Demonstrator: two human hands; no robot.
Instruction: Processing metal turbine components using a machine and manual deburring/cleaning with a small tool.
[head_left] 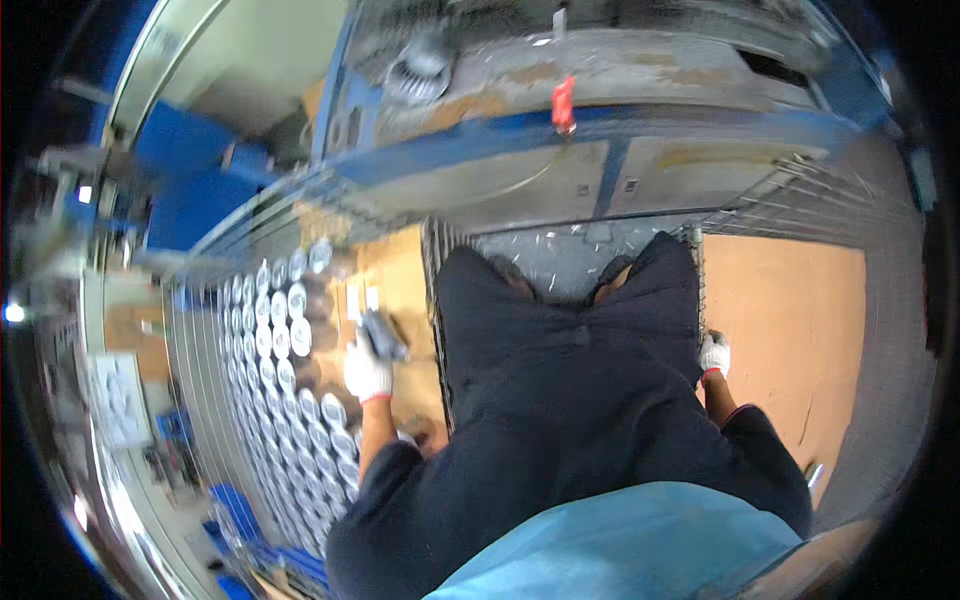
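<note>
My left hand (368,375), in a white knit glove with a red cuff, is at a dark grey blocky object (383,336) above the brown cardboard of the left wire container. Its fingers appear closed on that object, whose kind is blurred. Rows of round, silver-topped cylindrical parts (285,375) stand just left of this hand. My right hand (714,356), gloved the same way, is at the inner edge of the right wire container (701,275). Its fingers look bent around the wire edge, beside a flat cardboard sheet (785,320).
Ahead stands a blue-framed workbench (480,130) with a red-handled item (563,104) at its edge and a ribbed grey part (420,72) on top. Small white scraps lie on the grey floor (560,262). Blue bins (235,505) are at the lower left.
</note>
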